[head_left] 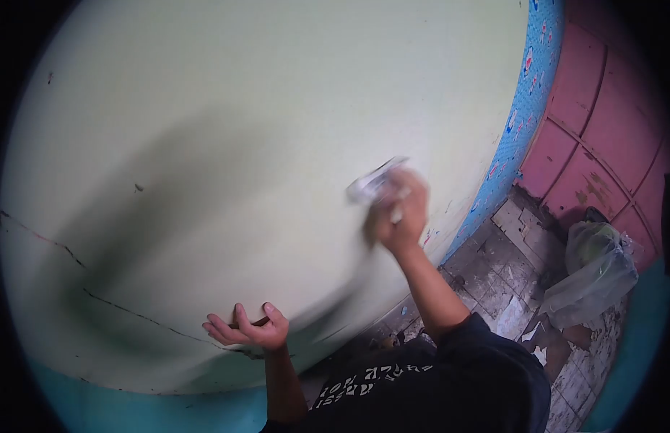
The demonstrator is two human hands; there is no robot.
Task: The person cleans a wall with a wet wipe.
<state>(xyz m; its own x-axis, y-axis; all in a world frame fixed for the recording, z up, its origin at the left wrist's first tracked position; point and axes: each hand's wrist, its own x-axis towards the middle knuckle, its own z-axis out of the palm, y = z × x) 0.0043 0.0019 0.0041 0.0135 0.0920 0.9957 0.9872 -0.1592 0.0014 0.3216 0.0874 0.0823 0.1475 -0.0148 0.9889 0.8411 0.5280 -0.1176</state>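
Note:
My right hand (402, 211) is raised against the pale green wall (313, 94), its fingers closed round a flat, pale grey piece (375, 180). Motion blurs that piece, so its exact kind cannot be made out; it appears to lie on or close to the wall surface. Lower and to the left, my left hand (250, 329) has its fingers spread and slightly curled, with nothing visible in it. It is beside the wall, near the end of a long dark crack (136, 310). My arms cast broad shadows on the wall.
A blue patterned strip (519, 101) edges the wall at right, beside a pink panelled surface (602, 108). On the dirty tiled floor (494, 267) stands a clear plastic bag (593, 274) among debris. A turquoise band (133, 411) runs along the bottom left.

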